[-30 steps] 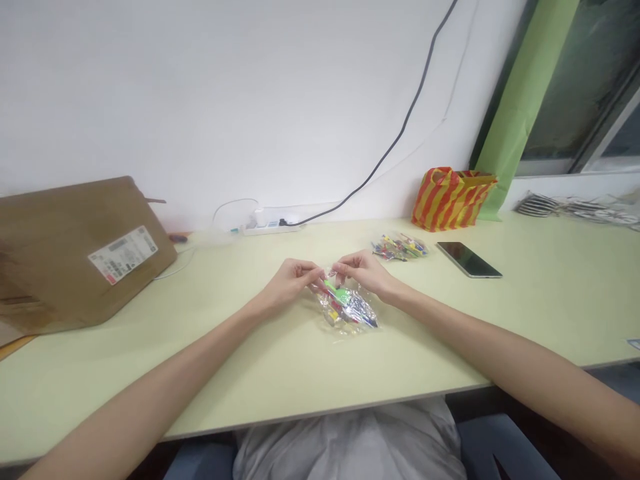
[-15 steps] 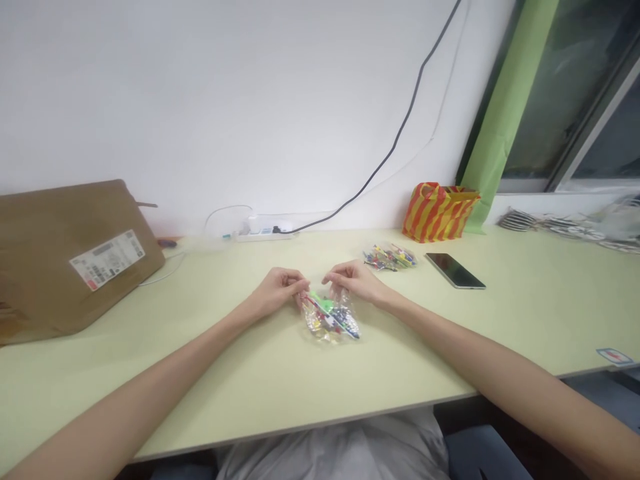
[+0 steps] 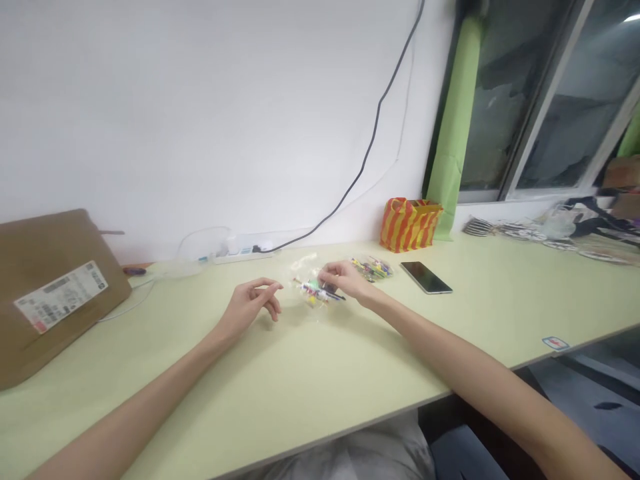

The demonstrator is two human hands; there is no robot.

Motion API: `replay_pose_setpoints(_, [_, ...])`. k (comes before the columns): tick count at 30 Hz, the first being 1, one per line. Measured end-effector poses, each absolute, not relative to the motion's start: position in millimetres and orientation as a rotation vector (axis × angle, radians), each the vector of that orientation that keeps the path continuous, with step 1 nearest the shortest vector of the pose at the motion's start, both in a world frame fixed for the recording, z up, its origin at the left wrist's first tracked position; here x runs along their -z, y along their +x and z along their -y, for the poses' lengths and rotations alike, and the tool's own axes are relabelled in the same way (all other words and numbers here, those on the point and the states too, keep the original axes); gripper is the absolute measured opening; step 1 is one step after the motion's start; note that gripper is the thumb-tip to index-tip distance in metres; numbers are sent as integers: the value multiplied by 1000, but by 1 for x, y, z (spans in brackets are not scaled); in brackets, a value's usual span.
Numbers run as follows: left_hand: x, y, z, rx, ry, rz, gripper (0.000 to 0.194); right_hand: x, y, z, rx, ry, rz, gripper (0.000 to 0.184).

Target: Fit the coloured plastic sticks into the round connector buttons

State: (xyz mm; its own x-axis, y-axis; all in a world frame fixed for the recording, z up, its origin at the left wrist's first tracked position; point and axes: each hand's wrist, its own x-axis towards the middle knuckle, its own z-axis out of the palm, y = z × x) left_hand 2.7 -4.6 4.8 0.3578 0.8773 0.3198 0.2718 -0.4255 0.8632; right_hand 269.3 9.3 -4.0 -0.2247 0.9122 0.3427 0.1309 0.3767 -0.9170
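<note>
A clear plastic bag of small colourful parts [image 3: 311,292] is gripped by my right hand [image 3: 343,280], thumb and fingers pinched at its right side. Green, white, yellow and dark pieces show through the film. To the left of the bag, apart from it, is my left hand [image 3: 254,303], with its fingers loosely curled, spread from one another and holding nothing. Just beyond my right hand lies a second clear bag of colourful parts [image 3: 373,268], flat on the pale green table [image 3: 300,373].
A brown cardboard box [image 3: 60,293] stands at the left. Along the wall lies a white power strip [image 3: 245,255] with a black cable [image 3: 373,133]. At the right are a phone [image 3: 426,277], a red-and-yellow striped bag [image 3: 410,225] and a sticker [image 3: 555,343] near the table edge.
My left hand has let go of the bag and moved left. My right hand now grips the bag, which has turned and shifted away from me. The view has swung right.
</note>
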Motion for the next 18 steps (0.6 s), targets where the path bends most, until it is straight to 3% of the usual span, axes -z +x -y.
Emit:
replay_pose_setpoints(8, [1, 1, 3, -953, 1884, -970, 46, -32, 343, -48, -684, -1162, 1081, 28])
replay_pose_setpoints(18, [5, 1, 2, -874, 1914, -935, 50, -13, 408, -79, -450, -1563, 1190, 20])
